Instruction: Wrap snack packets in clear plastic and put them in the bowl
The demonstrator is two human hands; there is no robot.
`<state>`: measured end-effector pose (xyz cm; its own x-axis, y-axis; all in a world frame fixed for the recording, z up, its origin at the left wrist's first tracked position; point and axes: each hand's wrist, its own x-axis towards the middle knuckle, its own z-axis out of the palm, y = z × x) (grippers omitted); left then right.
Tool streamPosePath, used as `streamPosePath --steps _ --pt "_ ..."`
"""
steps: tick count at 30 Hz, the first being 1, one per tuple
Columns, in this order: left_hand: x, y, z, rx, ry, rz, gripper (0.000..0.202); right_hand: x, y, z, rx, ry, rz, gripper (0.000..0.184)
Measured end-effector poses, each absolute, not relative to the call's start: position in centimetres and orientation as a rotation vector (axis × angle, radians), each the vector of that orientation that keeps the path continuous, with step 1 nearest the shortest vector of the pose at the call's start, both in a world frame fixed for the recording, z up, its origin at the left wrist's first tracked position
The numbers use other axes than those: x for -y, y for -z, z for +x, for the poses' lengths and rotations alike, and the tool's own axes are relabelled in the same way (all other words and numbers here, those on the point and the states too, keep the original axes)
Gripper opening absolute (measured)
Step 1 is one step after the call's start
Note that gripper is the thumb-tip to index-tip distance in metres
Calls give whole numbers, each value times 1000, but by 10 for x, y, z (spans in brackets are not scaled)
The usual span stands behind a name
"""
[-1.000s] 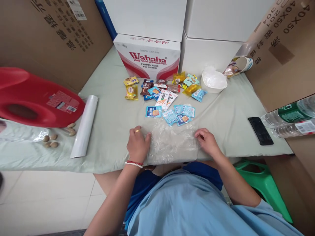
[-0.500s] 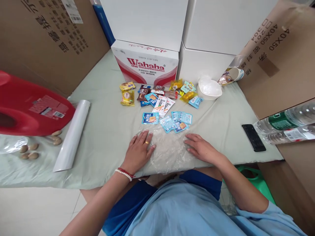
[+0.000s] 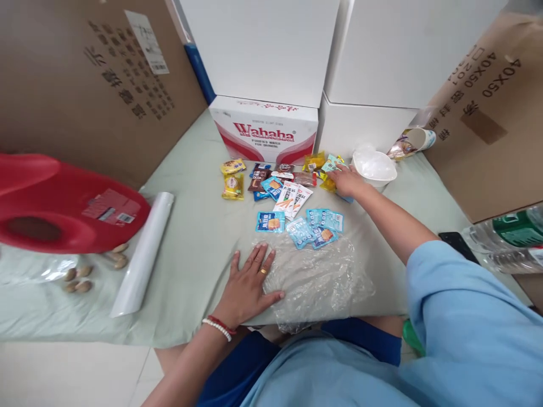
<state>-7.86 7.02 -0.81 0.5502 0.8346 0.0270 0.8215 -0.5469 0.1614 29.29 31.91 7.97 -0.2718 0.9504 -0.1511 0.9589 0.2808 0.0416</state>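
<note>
A crumpled sheet of clear plastic film (image 3: 318,280) lies spread at the near edge of the pale green table (image 3: 195,226). My left hand (image 3: 250,282) rests flat on its left edge, fingers spread, a ring on one finger. My right hand (image 3: 345,180) is stretched out to the far snack packets (image 3: 292,189), lying over a blue packet and a yellow one beside the white bowl (image 3: 375,167). Its fingers are bent over the packets; whether they grip one is hidden. Several light-blue biscuit packets (image 3: 316,226) lie just beyond the film.
A white film roll (image 3: 142,263) and a big red jug (image 3: 63,206) lie at the left, with a few nuts (image 3: 78,280). A Wahaha box (image 3: 265,130), white boxes and brown cartons wall the back. A black phone (image 3: 460,243) and water bottles (image 3: 509,237) sit at the right.
My right hand has left the film and reached forward to the far packets by the bowl. My left hand has gone from closed to flat on the film. The camera has shifted.
</note>
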Motion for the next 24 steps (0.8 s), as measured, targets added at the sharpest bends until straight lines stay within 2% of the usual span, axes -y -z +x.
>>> streamPosePath --steps 3,6,9,12,14,17,21,22,24 --pt "-72 6 -79 -1405 -64 2600 116 -321 -83 292 -2295 -67 1806 45" --pt "-74 3 -80 -1373 5 2555 125 -290 -101 296 -2300 -159 2081 45" --pt "-76 2 -82 -1345 37 2549 129 -231 -119 280 -2642 136 2094 49" --pt "-77 3 -85 -1330 39 2557 130 -160 -115 242 -3076 601 1596 45" --pt "-78 5 -86 -1316 29 2556 130 -120 -97 214 -3113 685 1418 43" --pt "-77 8 -86 -1308 0 2549 130 -85 -63 191 -2902 607 1413 50" --pt "-76 12 -86 -1329 -60 2557 132 -105 -53 200 -2801 689 1399 71" --pt "-75 13 -86 -1335 -77 2561 132 -123 -58 206 -2828 708 1428 70" --pt "-75 15 -86 -1347 -102 2568 133 -173 -71 218 -2822 624 1660 54"
